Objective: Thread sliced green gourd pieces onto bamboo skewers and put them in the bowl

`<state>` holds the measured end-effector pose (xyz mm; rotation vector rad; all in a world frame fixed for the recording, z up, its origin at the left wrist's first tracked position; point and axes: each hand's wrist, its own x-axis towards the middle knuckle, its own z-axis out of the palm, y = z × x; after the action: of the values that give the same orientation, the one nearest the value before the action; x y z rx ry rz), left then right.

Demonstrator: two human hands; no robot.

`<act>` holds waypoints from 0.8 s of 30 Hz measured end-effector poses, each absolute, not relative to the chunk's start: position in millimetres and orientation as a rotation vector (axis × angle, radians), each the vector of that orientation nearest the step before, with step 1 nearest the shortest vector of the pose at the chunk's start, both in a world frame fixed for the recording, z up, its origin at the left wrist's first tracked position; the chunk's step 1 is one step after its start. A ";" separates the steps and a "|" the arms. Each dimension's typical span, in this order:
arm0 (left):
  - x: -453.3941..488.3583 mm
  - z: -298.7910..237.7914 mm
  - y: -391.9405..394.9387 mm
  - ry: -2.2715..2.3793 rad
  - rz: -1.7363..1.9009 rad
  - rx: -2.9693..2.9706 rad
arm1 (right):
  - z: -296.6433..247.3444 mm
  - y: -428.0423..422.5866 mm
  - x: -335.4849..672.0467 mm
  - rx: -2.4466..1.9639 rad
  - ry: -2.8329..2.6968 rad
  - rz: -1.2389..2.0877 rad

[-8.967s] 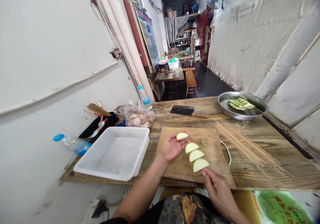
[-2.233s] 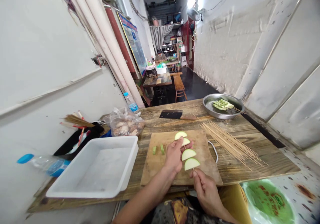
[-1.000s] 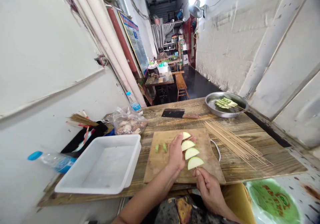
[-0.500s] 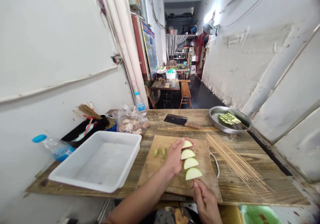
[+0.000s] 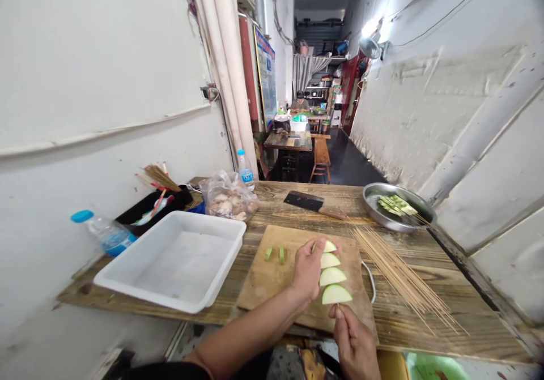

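Several half-moon vegetable slices point(image 5: 336, 294), pale inside with green skin, are lined up on one bamboo skewer point(image 5: 338, 306) above the cutting board point(image 5: 276, 298). My left hand point(image 5: 309, 267) is closed around the far slice point(image 5: 330, 246), its fingers partly hiding it. Nearer to me, my right hand point(image 5: 355, 340) pinches the skewer's lower end just below the closest slice. Two small green vegetable pieces point(image 5: 281, 255) lie on the board to the left of my left hand.
Right of the board lie loose bamboo skewers point(image 5: 399, 272). Behind them stands a metal bowl point(image 5: 369, 213) with skewered green pieces. A cleaver point(image 5: 304, 201) lies beyond the board. Leftward are a white plastic tray point(image 5: 170, 300), a bag of mushrooms point(image 5: 227, 201) and water bottles point(image 5: 245, 170).
My left hand has shifted a little to the right over the board and covers more of the slices' left edges. The whole view has turned slightly. Both hands keep their hold.
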<state>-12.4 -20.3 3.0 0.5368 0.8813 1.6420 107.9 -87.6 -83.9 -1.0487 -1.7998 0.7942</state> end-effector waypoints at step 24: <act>-38.0 -15.9 -10.7 0.825 1.496 0.411 | -86.7 -51.1 129.0 -1.276 -1.922 0.430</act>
<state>-38.0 -10.7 -15.9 0.4106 0.8253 1.4962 129.0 -51.1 -86.7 -1.2761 -1.9224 0.4296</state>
